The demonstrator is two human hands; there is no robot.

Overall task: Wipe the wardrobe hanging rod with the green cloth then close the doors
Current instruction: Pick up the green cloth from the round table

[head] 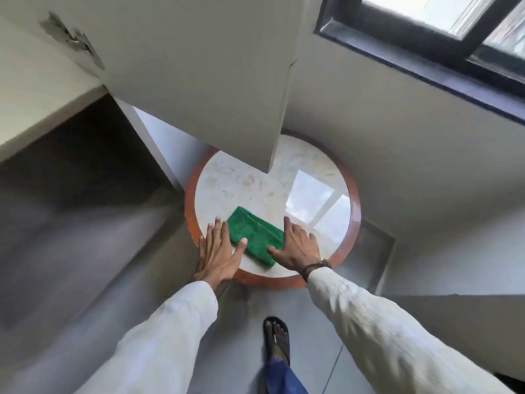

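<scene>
Down at the middle of the head view, both hands lay flat and spread on the folded green cloth (254, 236), neither grip pinching anything. The left hand (217, 250) had its fingers splayed, the thumb pressed onto the near left part of the cloth, the other fingers reaching past the cloth's left end onto the surface and its rim. The right hand (297, 245) was likewise opened wide, its thumb resting on the cloth's near right end and its fingers fanned out over the stone beside it. A dark beaded bracelet (315, 267) circled the right wrist, and both arms wore pale long sleeves (369, 322).

The cloth sat on the near side of a round surface (235, 183) with a pale marbled top and a reddish-brown wooden rim (353, 211). A bright reflection of the window showed on the top's right part.

Above the surface hung an open wardrobe door (199, 81), pale grey, with a metal hinge (71, 38) near its upper left. To the left lay the dark wardrobe interior (79, 160); the rod could not be made out there. A dark-framed window (440, 32) filled the upper right. Below, one foot in a black sandal (277, 341) stood on the grey floor (241, 336).
</scene>
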